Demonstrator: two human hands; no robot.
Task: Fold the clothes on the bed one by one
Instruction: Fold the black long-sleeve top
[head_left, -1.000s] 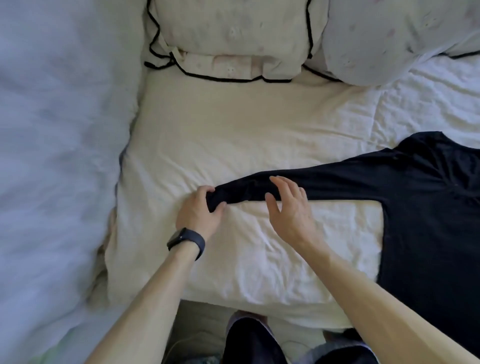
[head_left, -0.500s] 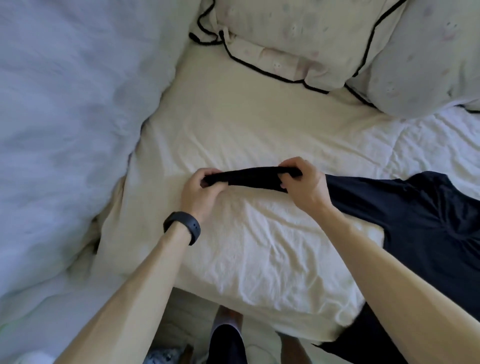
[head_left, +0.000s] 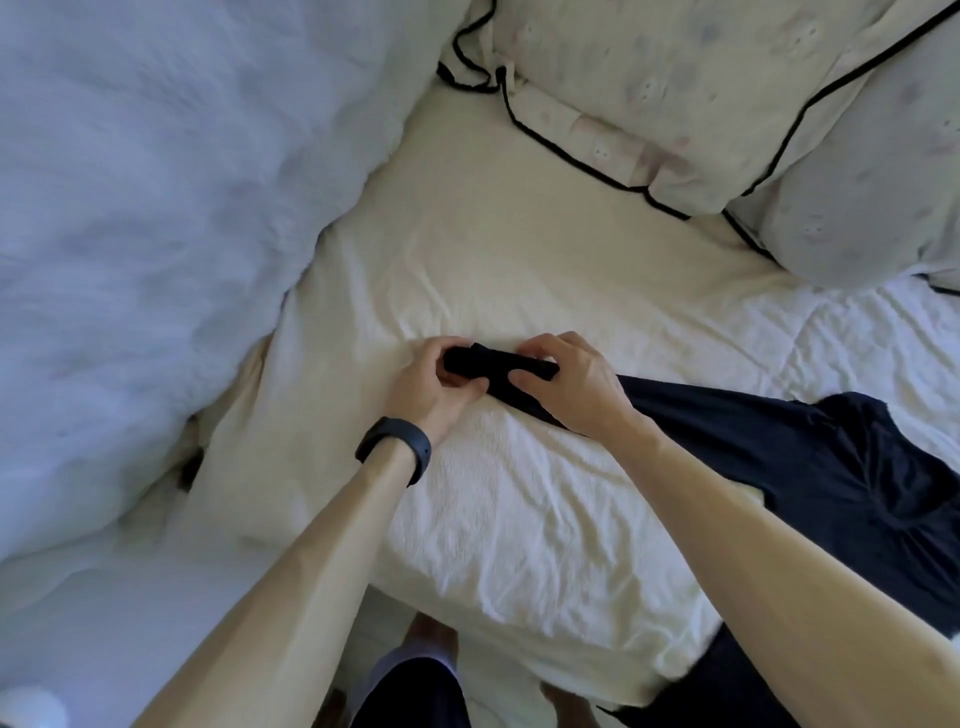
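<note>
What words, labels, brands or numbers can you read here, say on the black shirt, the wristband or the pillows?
None: no text can be read anywhere in this view.
black shirt: plain dark cloth, no print or label showing.
wristband: plain dark surface, no digits visible.
pillows: faint small motifs, too blurred to make out as letters.

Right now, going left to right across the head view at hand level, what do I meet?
Fluffy white blanket → left hand → bunched black fabric sleeve end, in both hands' grip → right hand → flat dark fabric shirt body.
</note>
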